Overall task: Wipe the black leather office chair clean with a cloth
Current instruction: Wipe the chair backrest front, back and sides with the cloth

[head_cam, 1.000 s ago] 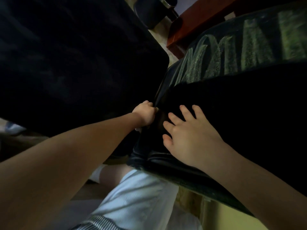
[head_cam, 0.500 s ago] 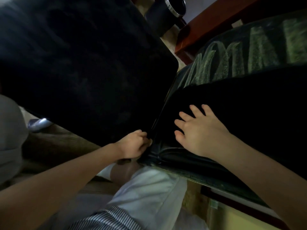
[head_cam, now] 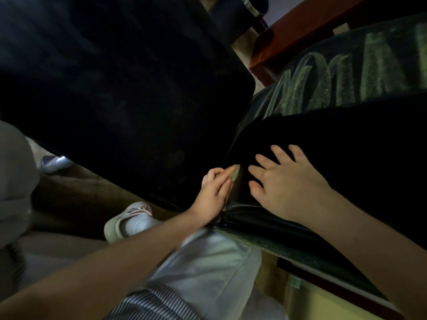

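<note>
The black leather office chair fills the view: one large dark panel [head_cam: 120,93] at upper left and a second dark cushion [head_cam: 335,139] at right, meeting in a narrow crease. My left hand [head_cam: 213,192] holds a small tan cloth [head_cam: 233,173] against the lower end of that crease. Only the cloth's tip shows past my fingers. My right hand [head_cam: 284,183] lies flat on the right cushion, fingers spread, just right of the cloth.
A dusty, streaked strip of the chair [head_cam: 346,77] shows at upper right, below a reddish wooden desk edge [head_cam: 288,35]. A dark bin with a metal rim [head_cam: 249,10] stands behind. My pale-trousered knee [head_cam: 208,269] and white shoe [head_cam: 129,222] are below.
My left hand slid down along the crease toward the chair's lower edge and the cloth's tip came into sight. My right hand stayed flat on the cushion.
</note>
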The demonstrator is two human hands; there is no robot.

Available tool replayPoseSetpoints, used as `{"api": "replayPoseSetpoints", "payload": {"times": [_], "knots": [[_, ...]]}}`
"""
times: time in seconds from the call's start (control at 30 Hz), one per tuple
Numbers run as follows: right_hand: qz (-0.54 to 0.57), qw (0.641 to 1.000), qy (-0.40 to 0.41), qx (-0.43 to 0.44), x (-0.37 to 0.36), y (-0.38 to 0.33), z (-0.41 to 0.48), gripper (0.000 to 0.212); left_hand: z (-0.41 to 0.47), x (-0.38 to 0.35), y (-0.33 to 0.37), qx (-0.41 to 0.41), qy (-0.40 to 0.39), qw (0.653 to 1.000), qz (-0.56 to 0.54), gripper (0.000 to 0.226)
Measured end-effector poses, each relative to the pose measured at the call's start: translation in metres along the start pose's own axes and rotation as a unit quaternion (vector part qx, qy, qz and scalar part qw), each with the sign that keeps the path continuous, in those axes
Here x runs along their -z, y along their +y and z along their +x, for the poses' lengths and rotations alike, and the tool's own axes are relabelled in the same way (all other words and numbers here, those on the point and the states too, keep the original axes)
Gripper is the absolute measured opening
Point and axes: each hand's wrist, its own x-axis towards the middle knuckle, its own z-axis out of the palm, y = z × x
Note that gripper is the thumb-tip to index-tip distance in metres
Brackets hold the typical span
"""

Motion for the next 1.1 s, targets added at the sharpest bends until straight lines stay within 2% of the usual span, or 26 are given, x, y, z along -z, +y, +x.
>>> {"api": "replayPoseSetpoints", "payload": {"times": [0.07,0.13,0.23,0.33,0.43,0.5,0.57,0.63,0.77,0.93,1.03,1.1], "knots": [[0.003,1.0,-0.001,0.001,0.0,0.0,0.0,0.053,0.0,0.0,-0.011,-0.057,0.024,0.992,0.11,0.04],[0.004,1.0,-0.002,0.003,0.0,0.0,-0.001,0.053,0.011,0.001,-0.022,-0.088,0.027,0.97,0.227,0.041],[0.004,1.0,0.001,0.006,0.0,0.001,0.0,0.053,0.029,0.003,-0.029,-0.045,-0.005,0.922,0.384,0.047],[0.006,1.0,0.006,0.007,-0.001,0.001,-0.001,0.052,0.033,0.004,-0.026,-0.037,-0.037,0.888,0.456,0.047],[0.004,1.0,0.009,0.009,0.0,0.001,-0.002,0.052,0.035,0.011,-0.033,-0.044,-0.092,0.871,0.481,0.043],[0.004,1.0,0.006,0.009,0.001,0.0,-0.002,0.052,0.027,0.015,-0.039,-0.058,-0.086,0.889,0.447,0.04],[0.004,1.0,-0.001,0.008,0.001,0.001,-0.003,0.052,0.006,0.017,-0.037,-0.061,-0.049,0.928,0.364,0.035],[0.004,1.0,-0.007,0.007,0.002,0.001,-0.002,0.052,-0.018,0.02,-0.035,-0.029,-0.035,0.961,0.273,0.032],[0.003,1.0,-0.009,0.006,0.002,0.0,-0.002,0.052,-0.047,0.022,-0.042,0.033,-0.03,0.988,0.147,0.042],[-0.005,1.0,-0.014,0.002,0.003,0.0,-0.002,0.052,-0.052,0.02,-0.028,0.066,-0.012,0.997,0.031,0.032],[-0.009,1.0,-0.012,0.001,0.002,0.0,-0.002,0.052,-0.047,0.016,0.002,0.114,-0.042,0.979,-0.163,0.022],[-0.009,1.0,-0.009,0.002,0.002,0.0,-0.001,0.052,-0.045,0.013,0.011,0.117,-0.034,0.965,-0.234,0.021]]}}
